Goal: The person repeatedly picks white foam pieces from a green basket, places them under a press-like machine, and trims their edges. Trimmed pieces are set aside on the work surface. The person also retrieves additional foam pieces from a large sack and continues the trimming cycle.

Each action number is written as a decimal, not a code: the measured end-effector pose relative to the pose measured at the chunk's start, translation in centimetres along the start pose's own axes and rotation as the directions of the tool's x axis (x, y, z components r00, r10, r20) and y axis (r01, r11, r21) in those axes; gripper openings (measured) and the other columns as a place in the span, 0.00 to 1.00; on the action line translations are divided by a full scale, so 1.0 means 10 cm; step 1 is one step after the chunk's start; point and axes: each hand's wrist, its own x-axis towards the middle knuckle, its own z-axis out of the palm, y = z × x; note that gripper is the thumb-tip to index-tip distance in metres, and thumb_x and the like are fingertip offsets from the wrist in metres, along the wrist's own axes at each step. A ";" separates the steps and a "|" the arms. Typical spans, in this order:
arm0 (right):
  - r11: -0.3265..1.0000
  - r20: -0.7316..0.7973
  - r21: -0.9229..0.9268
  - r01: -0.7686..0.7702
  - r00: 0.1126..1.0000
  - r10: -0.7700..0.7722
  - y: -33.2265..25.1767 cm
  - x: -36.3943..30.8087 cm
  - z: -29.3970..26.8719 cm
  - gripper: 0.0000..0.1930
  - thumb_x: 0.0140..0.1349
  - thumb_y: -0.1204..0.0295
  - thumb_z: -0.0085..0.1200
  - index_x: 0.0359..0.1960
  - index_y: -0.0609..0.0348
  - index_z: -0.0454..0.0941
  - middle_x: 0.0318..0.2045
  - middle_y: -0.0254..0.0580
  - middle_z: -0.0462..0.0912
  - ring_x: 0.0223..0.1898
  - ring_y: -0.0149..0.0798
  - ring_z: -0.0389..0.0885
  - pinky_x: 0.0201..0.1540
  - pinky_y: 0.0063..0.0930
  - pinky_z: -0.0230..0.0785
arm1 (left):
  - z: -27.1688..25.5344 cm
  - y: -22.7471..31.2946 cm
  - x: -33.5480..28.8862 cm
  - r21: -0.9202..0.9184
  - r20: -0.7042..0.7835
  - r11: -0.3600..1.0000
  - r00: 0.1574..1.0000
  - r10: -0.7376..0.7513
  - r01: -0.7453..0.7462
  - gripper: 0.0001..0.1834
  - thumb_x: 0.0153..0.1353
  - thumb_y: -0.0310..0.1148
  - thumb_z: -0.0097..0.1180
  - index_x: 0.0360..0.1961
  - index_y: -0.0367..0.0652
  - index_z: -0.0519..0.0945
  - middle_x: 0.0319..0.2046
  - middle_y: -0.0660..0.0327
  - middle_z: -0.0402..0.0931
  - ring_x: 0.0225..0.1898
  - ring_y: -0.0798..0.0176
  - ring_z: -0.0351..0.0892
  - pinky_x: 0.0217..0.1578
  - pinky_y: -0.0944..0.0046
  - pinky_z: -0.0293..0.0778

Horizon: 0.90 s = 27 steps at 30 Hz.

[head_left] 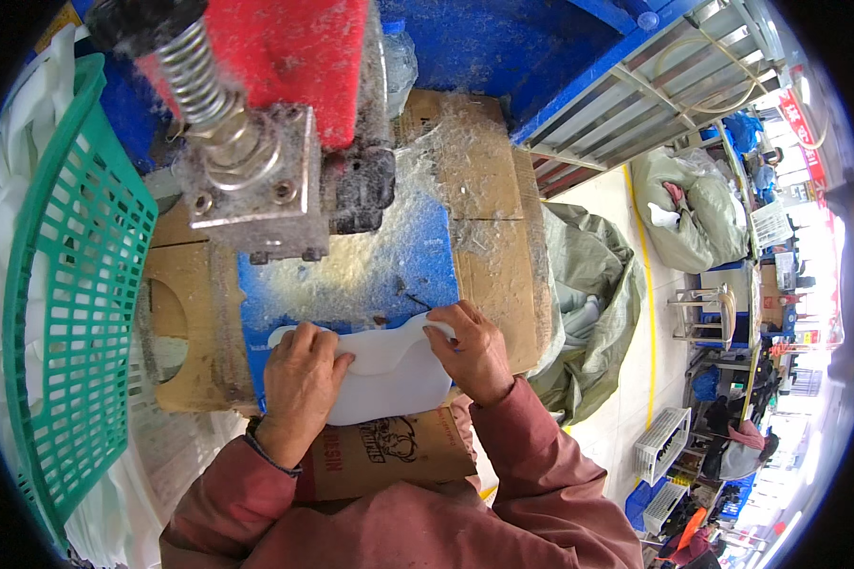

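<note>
A thin white sheet piece with rounded, curved edges [394, 387] is stretched between my two hands, its upper edge folded over or doubled by a second white layer. My left hand [301, 379] grips its left end, fingers curled over the far edge and thumb pointing inward. At the right end, my right hand [472, 349] pinches a narrower tip between thumb and fingers. Both hands are at the near edge of a blue board [351, 275] strewn with pale dust. Beyond them hangs a dusty metal machine head [256, 180] with a coil spring and a red guard [294, 66].
Cardboard [498, 190] covers the bench around the board. A green plastic basket [85, 275] with white pieces behind it stands at left. A brown printed paper sack [389, 455] lies below my hands. Woven sacks [588, 294] stand on the floor at right, beside shelving.
</note>
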 end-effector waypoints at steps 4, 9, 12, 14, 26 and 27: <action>0.997 -0.014 -0.068 0.039 0.999 -0.040 0.02 0.01 0.03 0.08 0.62 0.75 0.64 0.42 0.58 0.83 0.37 0.47 0.83 0.34 0.50 0.86 0.35 0.38 0.79 | 0.00 0.00 0.00 -0.005 0.000 1.000 1.000 -0.009 0.009 0.17 0.54 0.31 0.74 0.40 0.40 0.80 0.40 0.57 0.74 0.45 0.49 0.79 0.43 0.50 0.78; 0.976 -0.005 -0.192 0.102 0.994 -0.105 0.03 0.03 0.09 0.08 0.61 0.74 0.64 0.42 0.56 0.81 0.37 0.45 0.81 0.34 0.51 0.84 0.35 0.41 0.77 | 0.04 -0.01 0.00 0.029 -0.042 1.000 0.999 0.006 -0.004 0.17 0.51 0.34 0.75 0.38 0.41 0.81 0.39 0.58 0.75 0.43 0.51 0.80 0.42 0.54 0.79; 0.964 -0.004 -0.239 0.119 0.992 -0.123 0.04 0.04 0.10 0.10 0.62 0.73 0.64 0.44 0.56 0.80 0.37 0.45 0.80 0.34 0.52 0.84 0.35 0.42 0.77 | 0.02 -0.02 -0.01 0.009 -0.050 1.000 0.999 0.010 -0.009 0.17 0.53 0.33 0.74 0.40 0.41 0.81 0.40 0.57 0.76 0.43 0.51 0.81 0.42 0.54 0.79; 0.961 -0.004 -0.251 0.118 0.992 -0.123 0.04 0.03 0.10 0.11 0.62 0.73 0.64 0.46 0.56 0.80 0.38 0.45 0.81 0.34 0.52 0.84 0.35 0.42 0.77 | -0.03 -0.01 -0.01 -0.022 -0.073 0.999 0.997 0.038 -0.040 0.16 0.54 0.31 0.73 0.43 0.40 0.82 0.39 0.57 0.77 0.42 0.51 0.81 0.41 0.55 0.79; 0.985 -0.094 0.115 -0.129 0.986 0.140 0.10 -0.11 -0.05 0.13 0.64 0.74 0.66 0.48 0.61 0.81 0.36 0.41 0.83 0.30 0.35 0.81 0.35 0.29 0.74 | 0.34 0.55 0.20 -0.128 0.058 0.952 0.956 0.287 -0.278 0.15 0.64 0.26 0.58 0.52 0.37 0.82 0.36 0.56 0.75 0.37 0.53 0.80 0.39 0.53 0.77; 0.979 -0.101 0.167 -0.120 0.985 0.138 0.12 -0.13 -0.07 0.12 0.65 0.75 0.65 0.48 0.62 0.82 0.35 0.40 0.83 0.29 0.33 0.80 0.35 0.27 0.74 | 0.38 0.55 0.19 -0.122 0.046 0.952 0.957 0.287 -0.279 0.16 0.63 0.27 0.59 0.53 0.37 0.81 0.36 0.56 0.75 0.37 0.53 0.79 0.40 0.54 0.77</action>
